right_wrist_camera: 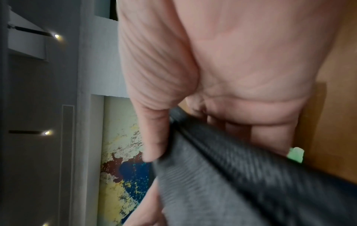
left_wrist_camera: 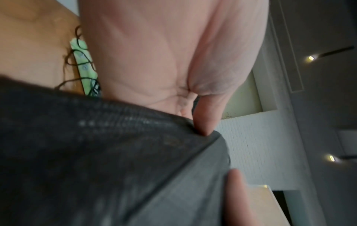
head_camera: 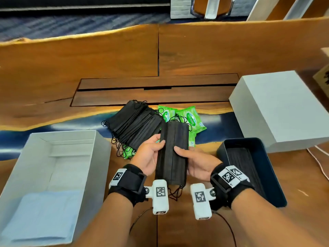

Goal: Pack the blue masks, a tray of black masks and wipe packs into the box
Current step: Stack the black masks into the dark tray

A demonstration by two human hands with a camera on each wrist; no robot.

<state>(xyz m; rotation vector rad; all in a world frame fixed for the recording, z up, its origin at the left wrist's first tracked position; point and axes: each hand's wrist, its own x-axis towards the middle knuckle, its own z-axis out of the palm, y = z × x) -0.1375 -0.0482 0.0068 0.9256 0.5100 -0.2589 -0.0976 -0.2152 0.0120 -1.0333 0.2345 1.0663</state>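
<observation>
- Both wrists at six o'clock carry strapped-on cameras; just past them the left hand (head_camera: 148, 154) and right hand (head_camera: 195, 162) share a stack of black masks (head_camera: 173, 152), thumbs pressed on top, fingers curled beneath each long edge.
- Held stack: it looks light, soft and pleated, and I judge it will sag or fan apart unless pinched firmly along both long sides; the ear loops dangling off its near end could snag.
- Dark tray (head_camera: 267, 152) at four o'clock already has black masks lying flat inside; the held stack probably goes there next.
- White box (head_camera: 99, 157) at eight o'clock holds blue masks (head_camera: 46, 216) in its near end; the far part shows only bare white lining.
- Loose pile of black masks (head_camera: 135, 123) lies at twelve o'clock, overlapping the green wipe packs (head_camera: 192, 120), which sit on the table and are likely slick and squashy.
- White lid (head_camera: 284, 107) rests at two o'clock, well apart from the box.
</observation>
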